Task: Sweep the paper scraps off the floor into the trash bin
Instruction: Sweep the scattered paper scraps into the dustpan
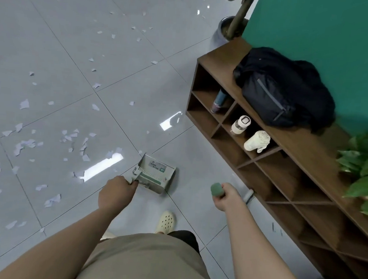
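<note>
The left hand (117, 191) grips with curled fingers the handle of the dustpan (155, 175) standing on the floor (56, 49), the right hand (226, 196) holds the broom's green handle (216, 189), and scraps (24, 145) lie scattered to the left.

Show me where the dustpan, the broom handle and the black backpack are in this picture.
dustpan (156, 174): head view, on its inner back wall.
broom handle (216, 189): head view, on its green top end.
black backpack (271, 92): head view, on its front pocket.
</note>
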Tool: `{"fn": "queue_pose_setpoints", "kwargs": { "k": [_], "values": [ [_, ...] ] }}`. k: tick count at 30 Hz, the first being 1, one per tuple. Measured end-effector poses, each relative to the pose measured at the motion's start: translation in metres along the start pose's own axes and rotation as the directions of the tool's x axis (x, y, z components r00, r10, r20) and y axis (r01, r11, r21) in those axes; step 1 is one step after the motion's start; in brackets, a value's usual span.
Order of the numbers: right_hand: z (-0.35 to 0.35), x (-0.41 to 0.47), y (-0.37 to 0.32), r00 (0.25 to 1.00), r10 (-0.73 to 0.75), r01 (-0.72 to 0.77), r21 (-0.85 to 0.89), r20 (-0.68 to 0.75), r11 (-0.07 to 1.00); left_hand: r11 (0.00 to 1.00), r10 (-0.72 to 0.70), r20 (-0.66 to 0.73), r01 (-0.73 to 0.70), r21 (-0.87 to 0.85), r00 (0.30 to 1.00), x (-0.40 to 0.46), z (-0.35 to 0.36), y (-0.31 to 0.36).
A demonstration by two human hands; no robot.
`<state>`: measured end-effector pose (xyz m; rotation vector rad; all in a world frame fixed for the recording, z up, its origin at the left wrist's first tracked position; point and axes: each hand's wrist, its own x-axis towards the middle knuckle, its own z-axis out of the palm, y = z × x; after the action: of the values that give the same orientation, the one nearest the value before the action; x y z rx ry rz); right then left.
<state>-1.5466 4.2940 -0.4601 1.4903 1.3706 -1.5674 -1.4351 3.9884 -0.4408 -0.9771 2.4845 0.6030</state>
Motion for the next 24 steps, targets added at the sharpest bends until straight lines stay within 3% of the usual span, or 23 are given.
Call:
{"fn": "queue_pose_setpoints", "kwargs": {
  "k": [2, 5, 10, 12, 17, 24],
  "values": [
    [-0.003, 0.005, -0.005, 0.998, 0.043, -0.036, -0.176, 0.038, 0.984, 1.000, -0.011, -0.011, 0.011, 0.005, 1.000, 0.004, 0.000, 0.000],
    [0.018, -0.008, 0.010, 0.988, 0.122, -0.060, -0.504, 0.090, 0.862, 0.998, -0.034, -0.006, 0.034, 0.060, 0.999, 0.004, -0.001, -0.010],
    [0.060, -0.022, 0.029, 0.969, 0.176, -0.005, -0.699, 0.173, 0.715, 0.993, -0.109, -0.008, 0.110, 0.051, 0.994, 0.003, -0.008, -0.022],
    [0.073, -0.021, 0.017, 0.964, 0.160, 0.039, -0.707, 0.213, 0.706, 0.988, -0.150, -0.007, 0.150, 0.024, 0.989, 0.004, -0.011, -0.032],
    [0.108, -0.016, -0.024, 0.952, 0.128, 0.042, -0.533, 0.278, 0.845, 0.969, -0.233, -0.011, 0.232, -0.084, 0.972, 0.003, -0.017, -0.067],
    [0.209, -0.079, 0.027, 0.912, 0.097, 0.093, -0.432, 0.398, 0.897, 0.928, -0.298, -0.004, 0.289, -0.235, 0.955, 0.030, -0.041, -0.108]
  ]
}}
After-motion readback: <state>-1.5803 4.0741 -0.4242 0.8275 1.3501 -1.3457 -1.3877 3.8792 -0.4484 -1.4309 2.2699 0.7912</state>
